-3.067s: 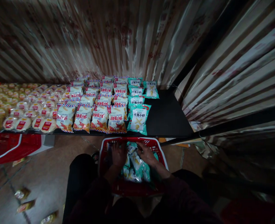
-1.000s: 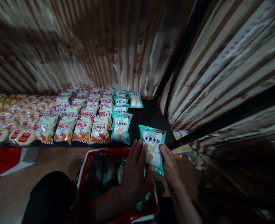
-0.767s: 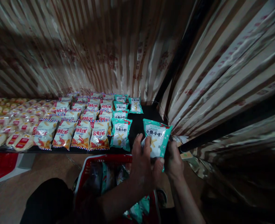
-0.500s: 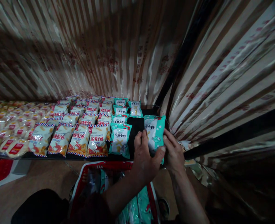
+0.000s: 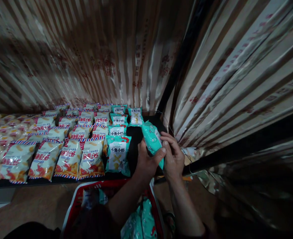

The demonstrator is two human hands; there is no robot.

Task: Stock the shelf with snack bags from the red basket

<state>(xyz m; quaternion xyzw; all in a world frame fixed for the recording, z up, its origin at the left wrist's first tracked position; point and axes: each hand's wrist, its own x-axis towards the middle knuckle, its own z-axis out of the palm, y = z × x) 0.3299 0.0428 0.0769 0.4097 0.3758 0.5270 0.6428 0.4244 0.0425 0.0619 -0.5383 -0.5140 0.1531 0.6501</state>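
Observation:
Both my hands hold a teal snack bag [image 5: 152, 139] above the right part of a black shelf [image 5: 136, 136]. My left hand [image 5: 146, 162] grips its lower left edge, thumb across the front. Fingers of my right hand [image 5: 172, 156] curl over the bag's right side. The bag is turned edge-on and tilted. Just left of it lies a column of flat teal bags [image 5: 117, 154]; another teal bag [image 5: 135, 116] lies at the back.
Rows of white and orange snack bags [image 5: 69, 157] fill the shelf to the left. A red basket [image 5: 71, 212] with more teal bags [image 5: 140, 222] sits on the floor below my arms. Striped shiny curtains [image 5: 236, 73] hang behind and to the right.
My hands lifted a teal bag out of the red basket and carried it up and forward over the shelf. In the last half second the bag turned edge-on.

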